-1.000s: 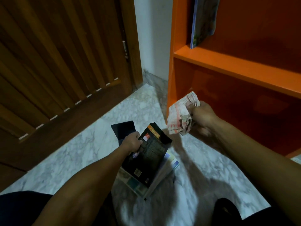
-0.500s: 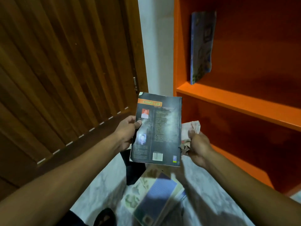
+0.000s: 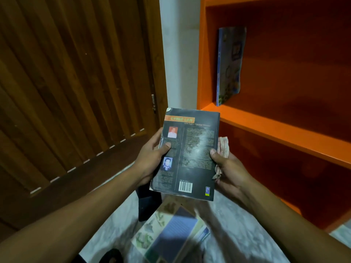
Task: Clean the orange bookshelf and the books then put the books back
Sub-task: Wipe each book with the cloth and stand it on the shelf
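I hold a black paperback upright before me, its back cover with a barcode facing me. My left hand grips its left edge, thumb on the cover. My right hand grips the right edge with the thumb on the cover, and a crumpled pale cloth is bunched in the same hand behind the book. The orange bookshelf stands to the right. One blue book leans upright at the left end of its upper shelf. A pile of books lies on the floor below my hands.
A brown slatted wooden door fills the left side. A white wall strip separates it from the shelf. A dark flat object lies on the marble floor beside the pile. The lower shelf compartment holds no books.
My left hand lifted the black book from the floor pile up to chest height. My right hand, still holding the cloth, came across and took the book's right edge. The view tilted upward.
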Tool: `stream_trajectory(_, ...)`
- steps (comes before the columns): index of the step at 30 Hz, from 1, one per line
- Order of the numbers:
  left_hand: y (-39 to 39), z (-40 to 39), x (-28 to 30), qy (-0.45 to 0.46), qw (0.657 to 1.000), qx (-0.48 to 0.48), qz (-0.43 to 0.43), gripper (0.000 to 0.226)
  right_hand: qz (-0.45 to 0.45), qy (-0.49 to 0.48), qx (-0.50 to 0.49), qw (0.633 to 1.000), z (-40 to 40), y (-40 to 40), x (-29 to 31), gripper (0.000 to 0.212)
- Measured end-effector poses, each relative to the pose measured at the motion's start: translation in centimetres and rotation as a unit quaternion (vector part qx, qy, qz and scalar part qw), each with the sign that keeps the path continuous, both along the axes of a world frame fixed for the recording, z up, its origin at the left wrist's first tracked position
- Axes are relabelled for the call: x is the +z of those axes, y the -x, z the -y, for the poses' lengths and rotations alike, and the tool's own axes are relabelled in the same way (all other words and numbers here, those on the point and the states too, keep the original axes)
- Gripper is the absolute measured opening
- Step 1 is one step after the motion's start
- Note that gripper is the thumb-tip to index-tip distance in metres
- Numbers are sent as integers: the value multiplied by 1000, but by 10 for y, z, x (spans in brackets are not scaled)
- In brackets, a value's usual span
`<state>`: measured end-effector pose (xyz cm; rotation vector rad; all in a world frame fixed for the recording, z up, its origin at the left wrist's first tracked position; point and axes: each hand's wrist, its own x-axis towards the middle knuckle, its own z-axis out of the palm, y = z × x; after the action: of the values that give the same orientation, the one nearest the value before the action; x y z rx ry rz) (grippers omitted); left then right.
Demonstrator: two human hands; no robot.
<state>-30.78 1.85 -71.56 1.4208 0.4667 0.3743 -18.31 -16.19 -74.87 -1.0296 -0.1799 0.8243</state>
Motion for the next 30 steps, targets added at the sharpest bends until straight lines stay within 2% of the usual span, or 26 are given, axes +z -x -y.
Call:
stream_trajectory(4, -1, -1, 5, 11, 1000, 9, -4, 33, 18, 14, -1, 1000, 0, 2, 8, 29)
stream_trajectory(8, -4, -1, 6, -13, 1000, 21, 10, 20, -18, 20, -33, 999, 2, 4, 19, 29)
stream_trajectory(10, -5, 1, 8, -44, 999, 18, 15, 18, -49, 14, -87, 995, 4, 2, 25, 22)
stream_trajectory(12, -7, 2, 7, -71, 997, 15, 15, 19, -40, 17, -193, 980, 6, -7, 30, 18)
stream_trajectory(14, -6, 4, 5, -86, 996, 12, 9, 20, 46, 42, -306, 950, 9, -18, 35, 22)
stream_trajectory(16, -6, 8, 2, -89, 996, 6, 1, 21, 213, 77, -372, 900, 15, -27, 42, 23)
stream_trajectory(19, -8, 17, 1, -80, 997, -10, -5, 22, 481, 140, -318, 805, 19, -38, 42, 24)
stream_trajectory(21, -11, 24, 1, -73, 997, -17, 0, 23, 619, 229, -235, 713, 13, -41, 30, 40)
stream_trajectory(22, -12, 28, 1, -70, 997, -21, 3, 23, 655, 256, -210, 678, 10, -40, 23, 48)
stream_trajectory(23, -13, 30, 0, -65, 998, -21, 7, 23, 671, 264, -200, 664, 6, -37, 18, 54)
stream_trajectory(26, -15, 32, -1, -45, 999, 3, 27, 24, 709, 230, -172, 644, 4, -25, 9, 63)
stream_trajectory(28, -18, 30, 0, -23, 998, 29, 44, 24, 751, 200, -127, 616, 2, -17, -3, 66)
stream_trajectory(30, -22, 24, 0, 1, 997, 56, 54, 25, 775, 174, -70, 603, -1, -4, -16, 64)
